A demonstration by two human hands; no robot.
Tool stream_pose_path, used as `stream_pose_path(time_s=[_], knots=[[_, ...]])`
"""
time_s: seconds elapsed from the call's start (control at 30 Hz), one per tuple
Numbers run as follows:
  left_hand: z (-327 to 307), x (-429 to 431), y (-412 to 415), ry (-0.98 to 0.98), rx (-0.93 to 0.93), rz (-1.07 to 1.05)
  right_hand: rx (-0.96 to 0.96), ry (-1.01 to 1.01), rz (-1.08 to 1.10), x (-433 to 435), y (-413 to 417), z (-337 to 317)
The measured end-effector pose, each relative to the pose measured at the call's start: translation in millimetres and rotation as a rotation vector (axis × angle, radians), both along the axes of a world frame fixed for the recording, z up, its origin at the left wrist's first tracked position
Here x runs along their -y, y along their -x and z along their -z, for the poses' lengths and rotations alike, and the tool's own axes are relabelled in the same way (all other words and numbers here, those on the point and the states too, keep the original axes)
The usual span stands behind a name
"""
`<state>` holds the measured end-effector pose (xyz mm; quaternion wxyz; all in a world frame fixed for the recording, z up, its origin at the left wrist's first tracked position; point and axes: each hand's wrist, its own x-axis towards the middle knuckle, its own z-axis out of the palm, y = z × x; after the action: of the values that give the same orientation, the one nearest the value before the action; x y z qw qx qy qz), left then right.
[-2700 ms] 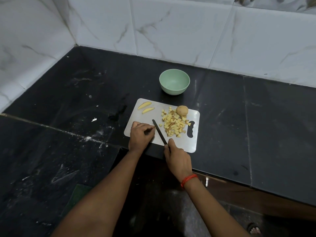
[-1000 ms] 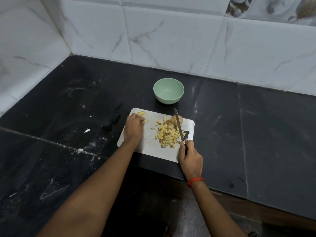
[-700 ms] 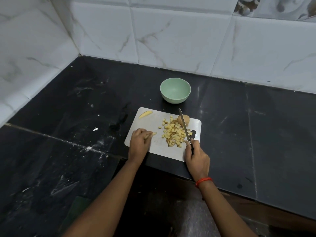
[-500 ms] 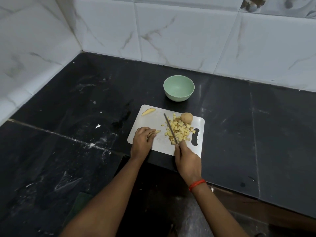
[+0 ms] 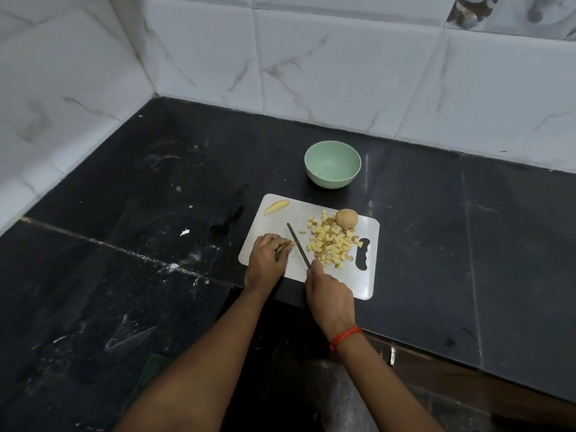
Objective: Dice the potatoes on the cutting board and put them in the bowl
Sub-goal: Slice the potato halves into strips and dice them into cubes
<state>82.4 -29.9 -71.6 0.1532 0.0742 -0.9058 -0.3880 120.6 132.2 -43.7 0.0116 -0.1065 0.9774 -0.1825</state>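
A white cutting board [image 5: 274, 219] lies on the black counter. A heap of diced potato [image 5: 332, 244] covers its right half, and a whole small potato [image 5: 346, 218] sits at the heap's far edge. One potato wedge [image 5: 276, 207] lies at the board's far left corner. My left hand [image 5: 268, 260] presses a potato strip [image 5: 288, 245] onto the board's near left part. My right hand [image 5: 328, 299] grips a knife [image 5: 298, 249]; its blade points away from me, just right of the strip. The pale green bowl [image 5: 332, 165] behind the board looks empty.
White marble tiles [image 5: 311, 57] close the corner behind and to the left. The black counter [image 5: 140, 198] carries white smears and a small white scrap [image 5: 184, 232]. The counter's front edge runs below the board, and the board's near right corner overhangs it.
My left hand took a second wedge from the far left of the board and brought it nearer. The knife swung from the right side of the diced heap back to the left, beside the strip.
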Motion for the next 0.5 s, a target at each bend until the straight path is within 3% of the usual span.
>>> stream_pose_path(time_s=[0.3, 0.5], knots=[[-3, -1, -1, -0.015, -0.006, -0.02, -0.036, -0.125, 0.047, -6, -28, 6], [-4, -1, -5, -0.061, -0.033, -0.071, -0.032, -0.014, 0.147, 0, -27, 10]])
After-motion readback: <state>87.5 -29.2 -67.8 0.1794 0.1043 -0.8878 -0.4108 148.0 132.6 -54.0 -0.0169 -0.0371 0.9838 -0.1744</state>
